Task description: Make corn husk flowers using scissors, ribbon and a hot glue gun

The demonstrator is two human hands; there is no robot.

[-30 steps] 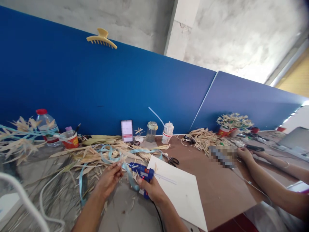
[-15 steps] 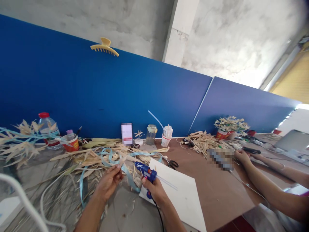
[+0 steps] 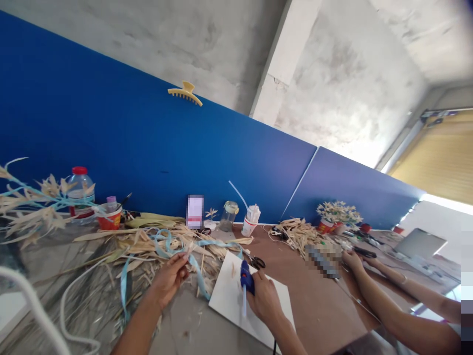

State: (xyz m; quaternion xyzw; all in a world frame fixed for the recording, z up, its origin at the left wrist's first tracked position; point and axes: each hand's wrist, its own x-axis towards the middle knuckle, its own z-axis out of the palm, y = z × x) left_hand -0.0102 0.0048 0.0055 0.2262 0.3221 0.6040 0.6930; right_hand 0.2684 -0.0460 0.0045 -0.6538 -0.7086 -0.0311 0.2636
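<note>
- Glue gun [image 3: 245, 277] above the white sheet [image 3: 226, 301] on the counter [image 3: 318, 305], nose pointing away, right hand [image 3: 264, 301] grip clenched round it.
- Left hand [image 3: 170, 277] grip pinching a dry straw piece [image 3: 189, 249] by the blue ribbon [image 3: 199, 278].
- Looks like a gluing step, with gun and straw apart.
- Next move calls for nose and straw tip to meet, fingers away from hot glue.

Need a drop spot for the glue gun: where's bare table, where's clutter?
Free: brown tabletop between white sheet and co-worker's forearm; grey patch between left forearm and sheet. Crowded: straw pile around left hand pinching ribbon; right hand holds glue gun over sheet.
</note>
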